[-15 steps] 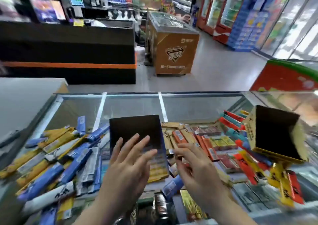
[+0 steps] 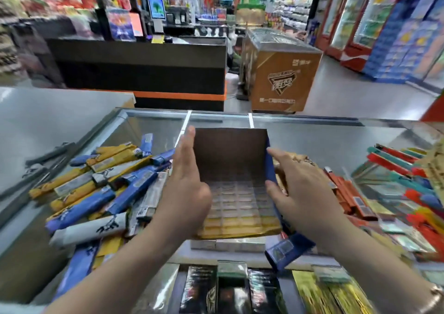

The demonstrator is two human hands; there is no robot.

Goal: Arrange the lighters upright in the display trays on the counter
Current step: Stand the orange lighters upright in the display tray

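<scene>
The empty display tray stands between both hands, left hand and right hand flat against its sides, fingers straight. Positioning step; next, lighters lying left of the left hand need picking.

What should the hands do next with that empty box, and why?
Probably set the display tray down steady on the glass counter, then pick a lighter from the blue and yellow pile. The left hand and right hand flank the tray, and its grid of slots looks empty.
</scene>
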